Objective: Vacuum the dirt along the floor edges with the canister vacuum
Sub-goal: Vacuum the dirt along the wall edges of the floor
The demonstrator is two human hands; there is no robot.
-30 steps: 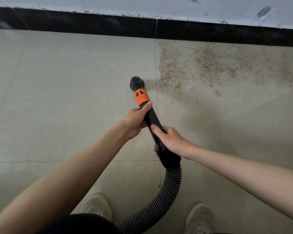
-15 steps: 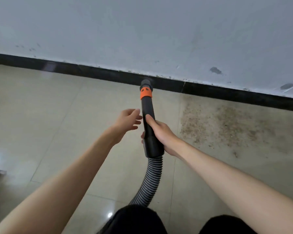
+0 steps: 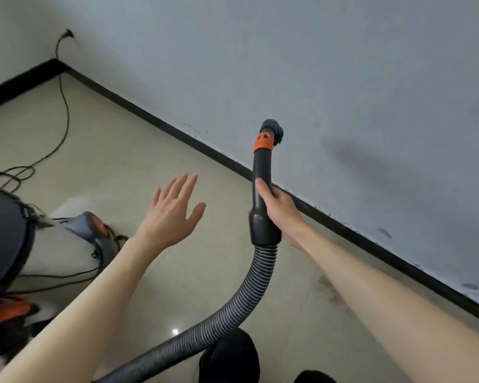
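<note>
We are holding the nozzle [image 3: 263,172] off the floor, centre frame, our right hand [image 3: 278,210] wrapped round it; our left hand [image 3: 174,210] is hovering flat, fingers spread, gripping nothing. Dirt [image 3: 331,293] is lingering by the baseboard [image 3: 371,246] at lower right, so edge cleaning looks unfinished; the vacuum [image 3: 91,230] is sitting at left.

Soft, even daylight, small glare spot on the floor [image 3: 174,331], faint motion blur, wide-angle bending at the edges
</note>
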